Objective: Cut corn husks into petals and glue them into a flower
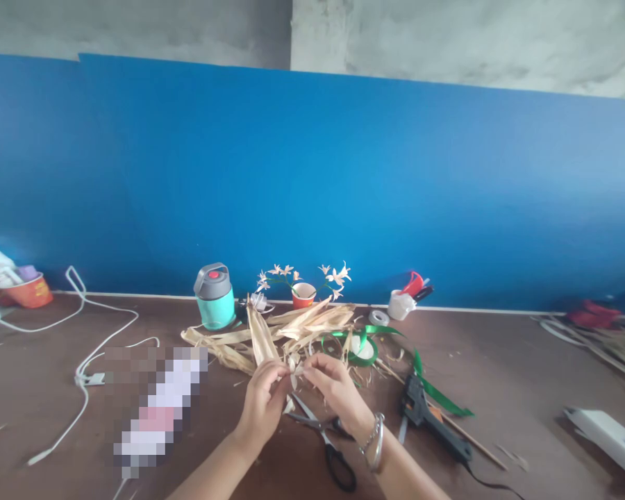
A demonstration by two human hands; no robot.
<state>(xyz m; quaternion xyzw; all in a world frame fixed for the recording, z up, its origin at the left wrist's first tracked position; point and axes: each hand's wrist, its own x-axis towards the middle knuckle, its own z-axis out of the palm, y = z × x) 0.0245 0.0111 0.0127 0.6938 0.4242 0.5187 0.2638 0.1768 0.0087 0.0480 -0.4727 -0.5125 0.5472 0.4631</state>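
Between my two hands is a small pale flower (293, 371) that looks made of dried husk. My left hand (264, 397) pinches it from the left, fingers closed. From the right, the thumb and fingertips of my right hand (336, 389) close on its petals. Black-handled scissors (326, 441) lie under my hands with their blades apart. Just beyond my fingers spreads a heap of dried corn husks (312, 323). A roll of green ribbon (363, 351) lies right of the heap, its loose end trailing toward a black glue gun (430, 417).
Behind the husks stand a teal jar (215, 298) and a paper cup (303, 296) with husk flowers. A white cup with pens (401, 304) and a tape roll (378, 317) are right. White cables (86, 361) run across the left. A white device (607, 437) lies far right.
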